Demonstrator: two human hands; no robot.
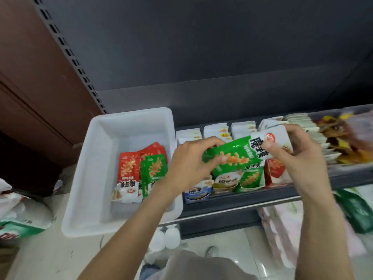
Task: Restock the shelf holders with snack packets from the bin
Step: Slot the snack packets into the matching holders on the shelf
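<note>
A green snack packet (236, 156) is held between both hands above the shelf holders. My left hand (189, 164) pinches its lower left edge; my right hand (296, 152) grips its white top end. Below it stand cardboard shelf holders (226, 185) with blue, green and red packets upright in them. To the left, a white plastic bin (101, 150) sits on the shelf and holds red packets (129, 170) and a green packet (153, 172) lying flat.
Rows of white packets (216, 131) stand behind the holders. A tray of yellow and brown snacks (343, 138) lies at the right. The dark shelf edge (242, 203) runs below. Bags lie on the floor at left (18, 215) and right (355, 211).
</note>
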